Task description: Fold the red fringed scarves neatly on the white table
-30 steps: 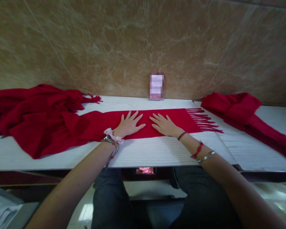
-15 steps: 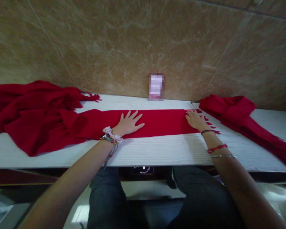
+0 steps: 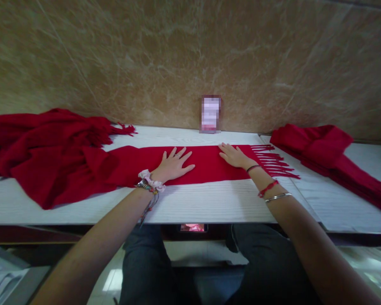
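Note:
A red fringed scarf lies as a flat strip along the white tabletop, its fringe pointing right. On the middle of the strip rests my left hand, palm down with the fingers spread. My right hand also lies flat on the cloth, a little left of the fringe, fingers stretched toward the left. Nothing is gripped by either hand. At the left the red cloth turns into a loose, rumpled heap, with another fringe showing near the wall.
Another red scarf, folded and fringed, lies at the right. A pixelated phone-like object leans upright against the brown marble wall. A lit screen shows just below the table's front edge, above my legs.
My right hand has slid left from the fringe onto the flat cloth, uncovering the fringe strands. My left hand stays in place on the scarf. The screen below the table shows a different picture.

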Demonstrator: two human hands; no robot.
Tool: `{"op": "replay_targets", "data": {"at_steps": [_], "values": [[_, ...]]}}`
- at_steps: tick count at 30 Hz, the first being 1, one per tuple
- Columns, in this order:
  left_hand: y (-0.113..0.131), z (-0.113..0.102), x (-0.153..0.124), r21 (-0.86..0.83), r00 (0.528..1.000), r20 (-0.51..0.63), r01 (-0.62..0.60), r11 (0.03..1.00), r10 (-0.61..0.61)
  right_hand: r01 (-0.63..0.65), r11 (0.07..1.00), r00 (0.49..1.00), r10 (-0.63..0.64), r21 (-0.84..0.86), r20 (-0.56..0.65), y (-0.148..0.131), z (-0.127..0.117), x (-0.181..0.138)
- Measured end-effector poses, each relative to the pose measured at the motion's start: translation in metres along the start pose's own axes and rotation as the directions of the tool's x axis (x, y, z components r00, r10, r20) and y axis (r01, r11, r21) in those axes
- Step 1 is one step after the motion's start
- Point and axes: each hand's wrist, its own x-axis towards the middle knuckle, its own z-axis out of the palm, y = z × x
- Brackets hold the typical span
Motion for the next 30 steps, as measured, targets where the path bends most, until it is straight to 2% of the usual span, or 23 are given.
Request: {"op": "replay_targets", "data": {"at_steps": [3, 6, 10, 12, 15, 18, 19, 20, 22, 26, 28, 30], "values": [[-0.002, 0.001, 0.001, -0.012, 1.0, -0.001, -0.005, 1.0, 0.005, -0.185, 0.982, 0.981, 0.186, 0.036, -0.056, 0.044, 0.002, -0.011], [-0.002, 0.002, 0.001, -0.022, 1.0, -0.002, -0.003, 1.0, 0.003, -0.274, 0.96, 0.956, 0.278, 0.049, -0.098, 0.078, 0.001, -0.025], [-0.003, 0.003, 0.002, -0.019, 1.0, -0.01, -0.007, 1.0, 0.007, -0.342, 0.938, 0.922, 0.346, 0.055, -0.174, 0.093, -0.005, -0.039], [-0.003, 0.004, 0.003, -0.016, 1.0, -0.013, -0.007, 1.0, 0.007, -0.339, 0.939, 0.911, 0.344, 0.059, -0.23, 0.084, -0.01, -0.038], [-0.004, 0.004, 0.003, -0.021, 1.0, -0.01, -0.004, 1.0, 0.004, -0.263, 0.963, 0.921, 0.27, 0.064, -0.281, 0.052, -0.017, -0.028], [-0.003, 0.003, 0.002, -0.014, 1.0, -0.005, 0.0, 1.0, 0.0, -0.083, 0.994, 0.957, 0.097, 0.064, -0.272, 0.005, -0.015, -0.018], [-0.003, 0.002, 0.002, -0.01, 1.0, -0.004, 0.001, 1.0, -0.001, 0.041, 0.997, 0.964, -0.022, 0.066, -0.266, -0.01, -0.013, -0.017], [-0.002, 0.001, 0.002, -0.006, 1.0, -0.002, 0.002, 1.0, -0.002, 0.136, 0.989, 0.961, -0.116, 0.062, -0.25, -0.024, -0.009, -0.017], [-0.002, 0.0, 0.002, -0.002, 1.0, 0.001, 0.002, 1.0, -0.002, 0.238, 0.97, 0.956, -0.223, 0.058, -0.19, -0.044, -0.002, -0.021], [-0.001, 0.001, 0.002, -0.009, 1.0, 0.013, 0.009, 1.0, -0.008, 0.269, 0.962, 0.959, -0.264, 0.044, -0.101, -0.055, 0.008, -0.029], [-0.002, 0.002, 0.001, -0.013, 1.0, 0.014, 0.011, 1.0, -0.011, 0.26, 0.964, 0.96, -0.253, 0.048, -0.119, -0.054, 0.008, -0.031], [-0.003, 0.002, 0.002, -0.018, 1.0, 0.018, 0.014, 1.0, -0.014, 0.246, 0.967, 0.954, -0.231, 0.06, -0.189, -0.054, 0.004, -0.034]]}}
